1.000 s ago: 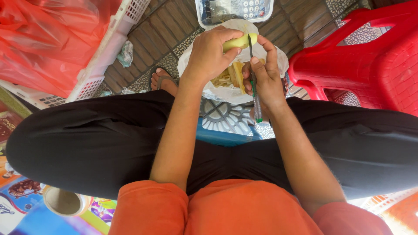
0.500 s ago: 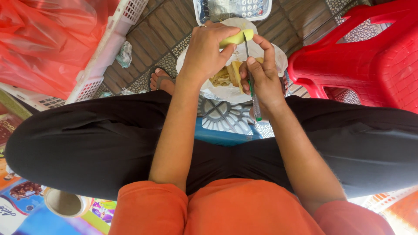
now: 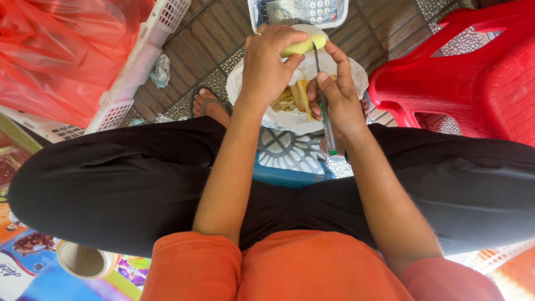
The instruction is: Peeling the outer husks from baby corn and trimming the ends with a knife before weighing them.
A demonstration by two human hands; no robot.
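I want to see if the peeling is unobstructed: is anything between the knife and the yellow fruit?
Nothing visible. The left hand holds the fruit over the bowl, and the knife in the right hand reaches it directly.

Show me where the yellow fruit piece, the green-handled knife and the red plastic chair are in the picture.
yellow fruit piece (image 3: 304, 45), head view, on its bare side right of the left hand's fingers.
green-handled knife (image 3: 330, 139), head view, on the handle below the right hand.
red plastic chair (image 3: 473, 83), head view, on the seat surface.
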